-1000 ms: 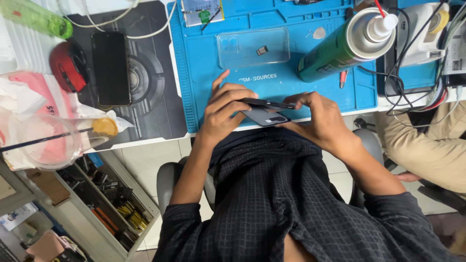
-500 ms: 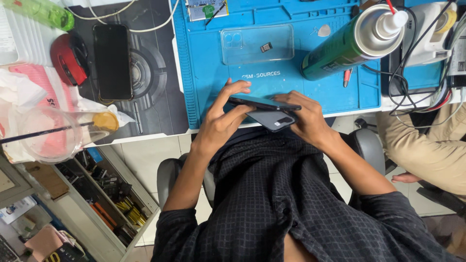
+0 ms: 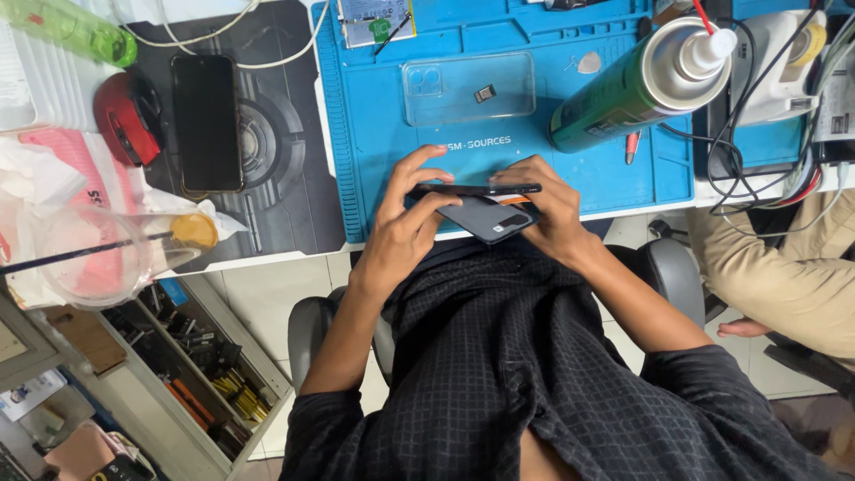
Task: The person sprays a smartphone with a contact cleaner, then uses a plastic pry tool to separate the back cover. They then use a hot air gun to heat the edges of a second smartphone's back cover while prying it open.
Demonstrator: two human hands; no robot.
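Both hands, left (image 3: 405,233) and right (image 3: 554,214), pinch the phone (image 3: 485,207) by its edges, since we judge it light, stiff, slippery and its glass fragile

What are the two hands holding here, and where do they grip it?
A dark phone, partly opened. The left hand grips its left end, fingers over the top edge; the right hand grips the right end.
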